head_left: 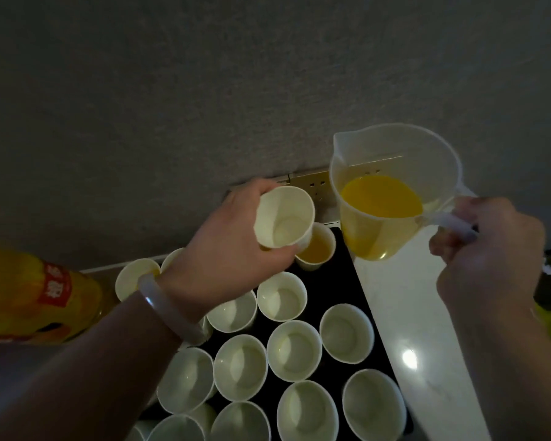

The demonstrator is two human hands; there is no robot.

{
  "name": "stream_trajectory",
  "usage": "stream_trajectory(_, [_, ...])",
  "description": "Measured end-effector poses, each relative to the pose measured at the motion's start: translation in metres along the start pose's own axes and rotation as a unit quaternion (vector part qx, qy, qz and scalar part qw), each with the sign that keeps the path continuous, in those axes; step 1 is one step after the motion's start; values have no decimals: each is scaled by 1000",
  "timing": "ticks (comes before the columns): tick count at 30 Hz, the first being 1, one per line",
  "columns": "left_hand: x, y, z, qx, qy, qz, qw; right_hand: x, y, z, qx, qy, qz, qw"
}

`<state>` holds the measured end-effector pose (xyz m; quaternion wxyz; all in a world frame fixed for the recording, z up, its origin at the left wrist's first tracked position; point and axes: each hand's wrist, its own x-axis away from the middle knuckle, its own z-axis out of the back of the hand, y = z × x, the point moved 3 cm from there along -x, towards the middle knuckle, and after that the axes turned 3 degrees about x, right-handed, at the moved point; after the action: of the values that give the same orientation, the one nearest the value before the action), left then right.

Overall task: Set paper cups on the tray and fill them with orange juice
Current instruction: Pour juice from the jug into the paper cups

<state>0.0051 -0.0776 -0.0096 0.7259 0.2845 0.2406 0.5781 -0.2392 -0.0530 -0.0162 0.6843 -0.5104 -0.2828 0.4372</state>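
Head view: the left hand (236,237) grips an empty paper cup (283,218), tilted, just above a filled cup (317,251) at the far end of the black tray (334,281). The right hand (484,249) grips the handle of the juice jug (395,173). The red label on the bottle (39,294) seems too blurred to read.

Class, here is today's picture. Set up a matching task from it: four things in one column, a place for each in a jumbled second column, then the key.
Column 1
1. clear jug
2. empty cup
3. juice-filled cup
4. juice bottle

Column 2
A. stands at the far end of the tray
B. held tilted in the left hand
C. at the picture's left edge
D. held by its handle in the right hand

Pairs: 1-D, 2-B, 3-A, 4-C
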Motion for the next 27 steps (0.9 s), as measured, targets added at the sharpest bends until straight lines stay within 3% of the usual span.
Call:
stream_trajectory(5, [7, -13, 14, -7, 30, 25, 999, -6, -14, 2, 40, -55, 45, 997])
stream_trajectory(8, [10, -18, 16, -17, 36, 25, 999, -10, -27, 0, 8, -106, 33, 994])
stream_trajectory(14, [15, -32, 15, -33, 43, 28, 998, -16, -43, -18, -56, -106, 45, 992])
stream_trajectory(27, [21, -50, 16, -12, 47, 35, 998, -3, -80, -50, 90, -194, 99, 972])
